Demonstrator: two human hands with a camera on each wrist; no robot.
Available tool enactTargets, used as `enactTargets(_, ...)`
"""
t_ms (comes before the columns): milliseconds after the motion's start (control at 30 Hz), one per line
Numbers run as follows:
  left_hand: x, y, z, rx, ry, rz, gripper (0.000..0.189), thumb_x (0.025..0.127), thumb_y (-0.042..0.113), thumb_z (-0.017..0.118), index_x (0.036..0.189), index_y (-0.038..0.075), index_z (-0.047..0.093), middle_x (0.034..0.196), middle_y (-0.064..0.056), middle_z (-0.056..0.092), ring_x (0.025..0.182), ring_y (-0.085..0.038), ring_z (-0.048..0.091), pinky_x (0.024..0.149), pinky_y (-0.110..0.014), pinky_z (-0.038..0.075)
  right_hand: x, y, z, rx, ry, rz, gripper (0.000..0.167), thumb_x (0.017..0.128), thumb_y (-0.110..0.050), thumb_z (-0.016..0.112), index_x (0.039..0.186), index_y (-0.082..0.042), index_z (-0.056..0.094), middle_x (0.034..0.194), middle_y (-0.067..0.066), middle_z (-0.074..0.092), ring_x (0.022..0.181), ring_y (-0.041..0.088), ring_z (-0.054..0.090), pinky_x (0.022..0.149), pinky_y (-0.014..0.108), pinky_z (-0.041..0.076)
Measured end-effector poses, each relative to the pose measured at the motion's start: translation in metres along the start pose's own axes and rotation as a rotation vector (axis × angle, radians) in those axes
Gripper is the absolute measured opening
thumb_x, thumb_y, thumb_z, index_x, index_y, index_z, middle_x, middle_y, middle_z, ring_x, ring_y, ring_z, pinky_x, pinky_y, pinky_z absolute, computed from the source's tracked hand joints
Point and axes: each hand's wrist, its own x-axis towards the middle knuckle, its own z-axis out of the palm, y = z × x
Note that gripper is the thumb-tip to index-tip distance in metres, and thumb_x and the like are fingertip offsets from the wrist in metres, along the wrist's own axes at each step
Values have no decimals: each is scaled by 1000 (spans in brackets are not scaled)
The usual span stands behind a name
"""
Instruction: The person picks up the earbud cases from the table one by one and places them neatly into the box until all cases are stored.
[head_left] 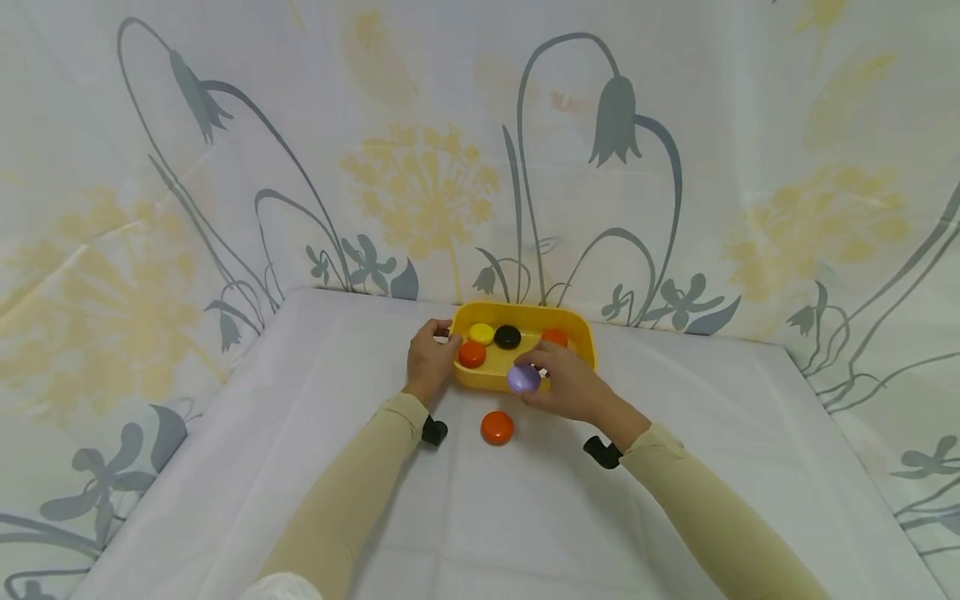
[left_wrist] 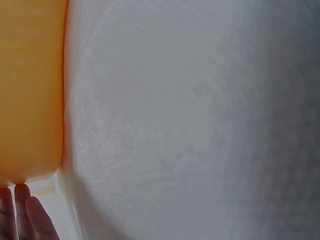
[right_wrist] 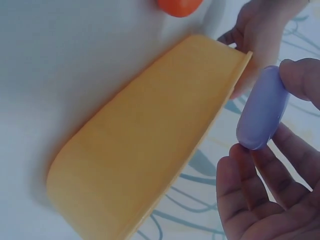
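A smooth purple disc (head_left: 523, 379) is pinched between the thumb and fingers of my right hand (head_left: 566, 385), above the near rim of a yellow plastic tray (head_left: 491, 382). The right wrist view shows the purple disc (right_wrist: 262, 110) edge-on, beside the tray's outer wall (right_wrist: 135, 125). My left hand (head_left: 431, 360) holds the tray's left end; its fingertips (left_wrist: 21, 192) touch the outer wall in the left wrist view. Inside the tray lie a yellow disc (head_left: 482, 334), a black disc (head_left: 507, 337) and an orange disc (head_left: 472, 354). Another orange disc (head_left: 555, 337) is partly hidden by my right hand.
On the white tablecloth (head_left: 525, 517), in front of the tray, lies one more orange disc (head_left: 497, 427). A flower-patterned cloth (head_left: 450, 167) rises behind the table's far edge. Dark pieces (head_left: 602, 452) show beside both wrists.
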Motion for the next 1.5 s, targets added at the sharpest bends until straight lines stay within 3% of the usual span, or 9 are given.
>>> enactTargets(233,0,-1,1,4,6,20,32,85,22,60,114,12,65,106,-5,63,86,-22,57,79,-32,52,-11,-4,2,35,-42,57,39,79,-23,77,115,-13,66,106,0,61,100,18,58,89,36,53)
enactTargets(633,-1,-2,1,-3,16,13,32,85,22,61,114,12,65,107,-5,64,86,-22,57,79,-32,53,-18,-9,6,44,-72,59,39,78,-22,78,115,-14,67,109,0,62,101,18,57,90,38,53)
enactTargets(900,-1,0,1,5,16,23,32,85,22,61,115,11,64,107,-6,63,87,-22,57,78,-31,53,-24,-6,10,21,-85,57,42,77,-23,78,116,-13,67,110,0,62,100,16,57,87,36,54)
enactTargets(1500,-2,-1,1,4,15,23,31,85,21,62,115,11,64,108,-6,64,88,-22,58,80,-32,53,-32,3,27,37,-170,146,43,77,-26,79,117,-16,66,112,-5,64,104,14,57,90,34,53)
